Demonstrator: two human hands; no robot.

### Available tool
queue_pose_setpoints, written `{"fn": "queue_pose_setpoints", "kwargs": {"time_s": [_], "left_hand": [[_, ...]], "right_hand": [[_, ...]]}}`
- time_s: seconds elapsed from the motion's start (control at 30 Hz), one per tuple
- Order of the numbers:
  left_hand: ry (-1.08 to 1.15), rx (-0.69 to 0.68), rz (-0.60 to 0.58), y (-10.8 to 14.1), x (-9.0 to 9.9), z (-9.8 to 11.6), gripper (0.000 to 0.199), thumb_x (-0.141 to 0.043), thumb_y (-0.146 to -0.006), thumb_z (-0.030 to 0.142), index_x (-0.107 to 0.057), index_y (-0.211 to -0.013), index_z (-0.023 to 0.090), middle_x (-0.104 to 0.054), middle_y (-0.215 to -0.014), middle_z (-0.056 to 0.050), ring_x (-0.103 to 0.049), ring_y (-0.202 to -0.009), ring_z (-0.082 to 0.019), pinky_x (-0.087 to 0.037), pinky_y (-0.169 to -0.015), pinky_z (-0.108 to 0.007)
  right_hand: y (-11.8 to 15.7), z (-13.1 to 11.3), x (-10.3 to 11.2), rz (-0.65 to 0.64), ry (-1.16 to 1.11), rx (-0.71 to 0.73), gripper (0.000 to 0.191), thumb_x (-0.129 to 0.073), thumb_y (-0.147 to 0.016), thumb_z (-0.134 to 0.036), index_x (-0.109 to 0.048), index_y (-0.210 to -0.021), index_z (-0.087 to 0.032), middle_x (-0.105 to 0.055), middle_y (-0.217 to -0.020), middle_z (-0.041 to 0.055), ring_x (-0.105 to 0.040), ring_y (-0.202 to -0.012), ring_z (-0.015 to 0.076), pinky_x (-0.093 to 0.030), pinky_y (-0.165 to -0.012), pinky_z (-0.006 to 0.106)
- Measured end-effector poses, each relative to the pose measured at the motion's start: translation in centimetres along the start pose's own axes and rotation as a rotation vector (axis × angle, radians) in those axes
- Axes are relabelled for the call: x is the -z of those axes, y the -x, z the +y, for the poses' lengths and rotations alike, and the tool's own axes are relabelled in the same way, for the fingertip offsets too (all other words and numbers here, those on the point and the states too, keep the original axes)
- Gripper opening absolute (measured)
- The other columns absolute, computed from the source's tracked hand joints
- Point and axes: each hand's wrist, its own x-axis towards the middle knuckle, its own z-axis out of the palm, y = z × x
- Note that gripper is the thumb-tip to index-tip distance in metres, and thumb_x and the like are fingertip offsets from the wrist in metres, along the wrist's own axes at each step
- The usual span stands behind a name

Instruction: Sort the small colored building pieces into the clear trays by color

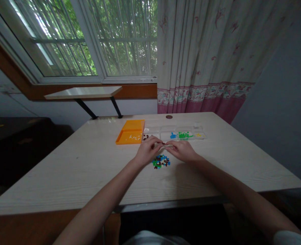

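Fingertips of my left hand (148, 149) and my right hand (182, 150) meet above the table, both closed in a pinch. Between them shows a small brown piece (163, 143), too tiny to make out its exact shape. Just below lies a mixed pile of small pieces (161, 161) in blue, green, brown and pale colours. Behind my hands stands a clear compartment box (169, 129). It holds blue pieces (173, 135), green pieces (184, 135) and yellow pieces (198, 135) in separate compartments. Brown pieces (146, 136) are partly hidden behind my left hand.
An orange open case (133, 126) with white pieces (134, 137) in its near half sits left of the clear box. A small raised shelf (85, 91) stands at the table's (89, 177) back left. A round dark disc (169, 116) lies near the back edge, before the curtain (191, 68).
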Motion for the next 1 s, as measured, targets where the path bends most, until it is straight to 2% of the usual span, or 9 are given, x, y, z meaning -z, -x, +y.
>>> {"fn": "queue_pose_setpoints", "kwargs": {"time_s": [0.17,0.3,0.5,0.67,0.87,0.93,1.0], "left_hand": [[0.016,0.000,0.172,-0.3,1.0,0.0,0.016,-0.055,-0.080,0.029,-0.063,-0.085,0.016,-0.061,-0.083,-0.005,-0.048,-0.061,-0.010,-0.040,-0.056,-0.021],[0.012,0.014,0.256,-0.5,1.4,0.1,0.015,-0.056,-0.079,0.029,-0.063,-0.083,0.015,-0.061,-0.082,-0.005,-0.047,-0.057,-0.009,-0.040,-0.054,-0.021],[-0.041,0.050,0.279,-0.6,1.4,-0.5,0.017,-0.056,-0.079,0.031,-0.063,-0.084,0.017,-0.060,-0.081,-0.004,-0.045,-0.055,-0.008,-0.040,-0.055,-0.021],[-0.155,0.203,0.366,-0.7,1.4,-2.8,0.020,-0.054,-0.078,0.032,-0.063,-0.087,0.016,-0.061,-0.080,-0.004,-0.050,-0.061,-0.011,-0.040,-0.058,-0.023],[-0.259,0.361,0.286,-0.5,1.4,-5.2,0.023,-0.055,-0.077,0.035,-0.065,-0.086,0.017,-0.062,-0.076,-0.004,-0.052,-0.064,-0.014,-0.037,-0.059,-0.024],[-0.251,0.364,0.289,-0.6,1.4,-5.2,0.026,-0.053,-0.078,0.035,-0.064,-0.092,0.017,-0.062,-0.077,-0.004,-0.052,-0.063,-0.014,-0.037,-0.058,-0.023],[-0.209,0.300,0.264,-0.6,1.3,-4.7,0.027,-0.050,-0.081,0.034,-0.062,-0.095,0.016,-0.061,-0.076,-0.004,-0.051,-0.063,-0.013,-0.037,-0.058,-0.023]], "right_hand": [[0.1,0.3,1.2,-0.346,-0.074,0.103,0.036,-0.057,-0.072,-0.054,-0.065,-0.074,-0.020,-0.057,-0.053,-0.0025,-0.049,-0.050,0.0086,-0.027,-0.050,0.019],[0.2,0.2,1.2,-0.453,-0.091,0.118,0.037,-0.064,-0.063,-0.056,-0.065,-0.074,-0.021,-0.054,-0.054,-0.0038,-0.048,-0.051,0.0087,-0.025,-0.050,0.019],[0.3,-0.2,0.9,-0.455,-0.129,0.141,0.027,-0.059,-0.072,-0.048,-0.065,-0.078,-0.022,-0.054,-0.054,-0.0040,-0.047,-0.050,0.0081,-0.026,-0.050,0.019],[0.3,0.0,0.9,-0.444,-0.153,0.132,0.024,-0.059,-0.072,-0.044,-0.067,-0.078,-0.022,-0.055,-0.054,-0.0039,-0.046,-0.049,0.0076,-0.027,-0.050,0.019],[0.3,-0.1,1.2,-0.395,-0.204,0.091,0.019,-0.053,-0.078,-0.031,-0.068,-0.079,-0.020,-0.055,-0.052,-0.0032,-0.043,-0.046,0.0062,-0.028,-0.050,0.019],[0.2,-0.1,1.2,-0.352,-0.268,0.056,0.022,-0.052,-0.079,-0.033,-0.067,-0.080,-0.018,-0.052,-0.052,-0.0033,-0.041,-0.046,0.0062,-0.028,-0.050,0.018],[0.2,0.0,0.9,-0.294,-0.358,-0.001,0.026,-0.052,-0.079,-0.038,-0.065,-0.080,-0.016,-0.048,-0.049,-0.0041,-0.039,-0.046,0.0064,-0.027,-0.048,0.018]]}}
